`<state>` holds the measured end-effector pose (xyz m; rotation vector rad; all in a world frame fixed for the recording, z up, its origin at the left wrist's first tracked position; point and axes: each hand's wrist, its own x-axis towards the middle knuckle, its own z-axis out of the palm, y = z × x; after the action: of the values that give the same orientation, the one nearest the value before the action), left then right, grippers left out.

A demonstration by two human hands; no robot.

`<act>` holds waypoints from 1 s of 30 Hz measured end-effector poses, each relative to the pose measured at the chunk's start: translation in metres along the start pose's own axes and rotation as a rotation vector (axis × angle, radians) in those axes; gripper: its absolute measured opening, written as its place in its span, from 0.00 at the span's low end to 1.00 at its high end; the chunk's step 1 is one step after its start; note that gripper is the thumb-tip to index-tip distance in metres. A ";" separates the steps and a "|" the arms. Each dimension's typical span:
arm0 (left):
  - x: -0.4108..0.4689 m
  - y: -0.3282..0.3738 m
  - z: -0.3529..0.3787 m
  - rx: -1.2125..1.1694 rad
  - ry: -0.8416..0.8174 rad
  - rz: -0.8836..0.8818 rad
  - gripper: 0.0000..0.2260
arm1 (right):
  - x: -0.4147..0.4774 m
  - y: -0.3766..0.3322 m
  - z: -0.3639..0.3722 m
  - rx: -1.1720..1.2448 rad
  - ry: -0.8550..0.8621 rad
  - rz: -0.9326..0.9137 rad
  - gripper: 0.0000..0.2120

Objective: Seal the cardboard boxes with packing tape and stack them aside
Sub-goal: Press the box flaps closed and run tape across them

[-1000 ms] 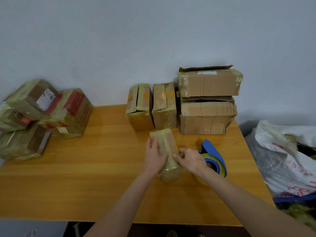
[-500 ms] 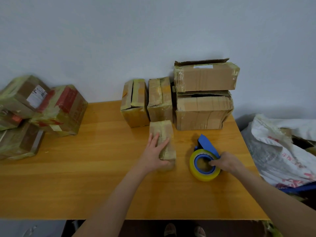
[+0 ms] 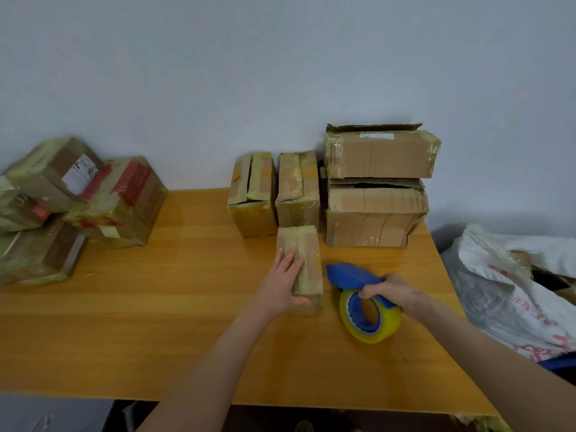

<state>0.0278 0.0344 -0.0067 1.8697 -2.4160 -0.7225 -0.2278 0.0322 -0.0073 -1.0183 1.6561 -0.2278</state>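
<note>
Far left: pile of taped boxes (image 3: 62,210), wrapped in yellowish and red tape. The frame edge cuts off its left part, so no count of boxes is possible. One carries a white label, print too small to read. The pile sits on the left end of the wooden counter (image 3: 156,322).

Back centre, against the wall: two small cardboard boxes (image 3: 252,194) standing side by side and touching. The left one shows a dark gap between its flaps.

Just in front of them: small taped box (image 3: 307,254), lying lengthwise on the counter, its tape glossy. The left hand (image 3: 285,282) covers its left half. The fingers (image 3: 291,260) are straight and close together, lying flat on the box top, with the thumb at the near end.

Just right of that box: tape dispenser (image 3: 369,316), blue frame with a yellowish roll, tilted. Whether it touches the counter cannot be told. The right hand (image 3: 392,289) grips it from above, fingers (image 3: 369,291) curled round the blue handle. The hand hides part of the handle.

Behind the dispenser: large cardboard box (image 3: 374,213) with a crumpled top edge, and a second large box (image 3: 380,154) stacked on it with one flap raised.

Far right, beyond the counter edge: white sack (image 3: 514,285) with red print, cut off by the frame, contents indistinct.
</note>
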 end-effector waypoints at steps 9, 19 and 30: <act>-0.006 0.032 -0.045 -0.768 0.303 -0.163 0.23 | -0.067 -0.056 -0.067 -0.057 -0.012 -0.433 0.28; -0.020 0.064 -0.072 -1.412 0.010 -0.229 0.13 | -0.083 -0.067 -0.054 -0.153 -0.124 -0.573 0.32; -0.029 0.045 -0.067 -1.515 -0.031 -0.364 0.17 | -0.078 -0.068 -0.053 -0.247 -0.133 -0.579 0.30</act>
<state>0.0137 0.0460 0.0768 1.4080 -0.7541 -1.8001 -0.2393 0.0278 0.1085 -1.6561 1.2562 -0.3315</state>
